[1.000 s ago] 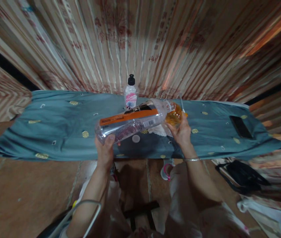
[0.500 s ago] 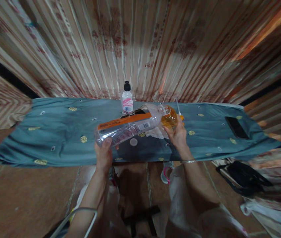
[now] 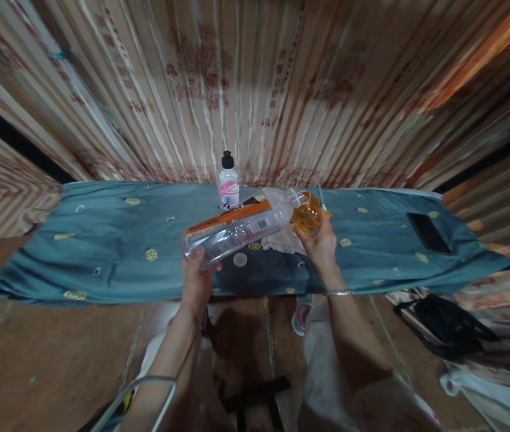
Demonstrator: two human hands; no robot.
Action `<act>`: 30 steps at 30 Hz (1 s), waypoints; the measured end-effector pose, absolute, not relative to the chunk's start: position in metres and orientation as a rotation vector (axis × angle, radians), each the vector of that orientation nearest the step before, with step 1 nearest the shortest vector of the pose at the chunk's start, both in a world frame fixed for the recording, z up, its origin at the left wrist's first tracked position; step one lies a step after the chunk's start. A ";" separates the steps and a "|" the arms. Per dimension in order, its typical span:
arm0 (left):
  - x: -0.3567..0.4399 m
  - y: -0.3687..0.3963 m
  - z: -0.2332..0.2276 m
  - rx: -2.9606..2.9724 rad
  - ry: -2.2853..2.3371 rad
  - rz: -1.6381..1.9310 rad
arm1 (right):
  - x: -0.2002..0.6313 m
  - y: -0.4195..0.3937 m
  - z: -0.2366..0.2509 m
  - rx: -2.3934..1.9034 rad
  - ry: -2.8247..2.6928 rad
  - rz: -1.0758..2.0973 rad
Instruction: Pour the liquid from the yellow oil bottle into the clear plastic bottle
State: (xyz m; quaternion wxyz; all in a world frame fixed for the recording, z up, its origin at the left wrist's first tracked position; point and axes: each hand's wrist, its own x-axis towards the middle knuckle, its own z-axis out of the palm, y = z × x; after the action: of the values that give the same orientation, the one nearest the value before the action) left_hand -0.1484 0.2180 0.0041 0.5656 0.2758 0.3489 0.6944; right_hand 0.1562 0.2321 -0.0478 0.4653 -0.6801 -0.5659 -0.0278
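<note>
My left hand (image 3: 198, 279) is closed around the base of a large clear plastic bottle (image 3: 232, 234) with an orange and black label. The bottle lies tilted, its neck pointing right and up. At its mouth is a small rounded amber bottle (image 3: 308, 217), with my right hand (image 3: 320, 243) wrapped round its right side and underside. The two openings meet or nearly meet; I cannot tell whether they touch. Beneath them, a crumpled whitish cloth or tissue (image 3: 285, 241) lies on the table. A round whitish cap (image 3: 240, 260) lies below the large bottle.
On the teal patterned tablecloth (image 3: 111, 240), a clear bottle with a black top (image 3: 228, 183) stands at the back. A pump head's thin white tube (image 3: 320, 195) shows behind my right hand. A dark phone (image 3: 429, 233) lies at the right. A black bag (image 3: 446, 324) is beyond the table, lower right.
My left hand and the large bottle's base have moved slightly right and the bottle has turned a little. My right hand keeps its hold on the amber bottle, almost unmoved.
</note>
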 end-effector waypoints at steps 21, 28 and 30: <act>-0.128 0.225 -0.002 0.619 0.748 1.536 | 0.167 0.223 -0.034 -1.725 -1.322 0.042; -0.122 0.227 -0.001 0.602 0.758 1.536 | 0.167 0.221 -0.032 -1.732 -1.309 0.037; -0.121 0.227 0.000 0.594 0.757 1.523 | 0.166 0.221 -0.031 -1.727 -1.297 0.056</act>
State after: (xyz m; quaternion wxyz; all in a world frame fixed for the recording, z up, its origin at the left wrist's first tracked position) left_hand -0.1212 0.2271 0.0002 0.6210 0.2584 0.3294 0.6626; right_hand 0.1662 0.2213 -0.0310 0.4710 -0.7052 -0.5296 0.0227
